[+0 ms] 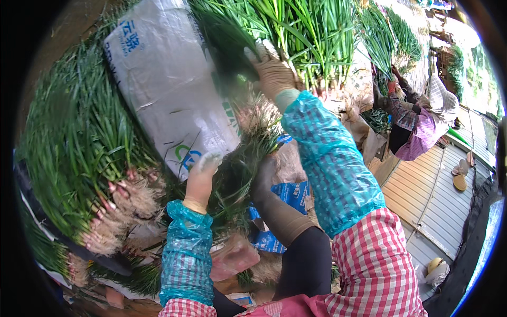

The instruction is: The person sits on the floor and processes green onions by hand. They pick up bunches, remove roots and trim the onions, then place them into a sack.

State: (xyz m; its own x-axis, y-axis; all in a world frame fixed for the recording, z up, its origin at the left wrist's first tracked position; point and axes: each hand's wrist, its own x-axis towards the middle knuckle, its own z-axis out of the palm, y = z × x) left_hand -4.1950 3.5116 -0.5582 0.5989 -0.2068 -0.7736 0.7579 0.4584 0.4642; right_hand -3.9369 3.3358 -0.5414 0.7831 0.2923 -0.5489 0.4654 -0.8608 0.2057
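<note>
A white printed plastic sack (177,84) lies lengthwise in front of me, among bunches of green scallions. My right hand (274,74), in a pale glove, is open, its fingers spread on a blurred dark-green bunch (224,39) beside the sack's far right edge. Next to that hand stand upright scallions (311,37) with reddish-white bases. My left hand (202,180), also gloved, is at the near end of the sack. Its fingers look stretched out and together, with nothing visible in them; loose green leaves (232,185) lie just to its right.
A large scallion pile (79,132), roots toward me, fills the left. Blue printed packaging (288,198) and a pinkish block (235,256) lie near my booted leg (282,206). At the right, a co-worker (417,116) bends over more scallions (377,39), beside corrugated panels (422,185).
</note>
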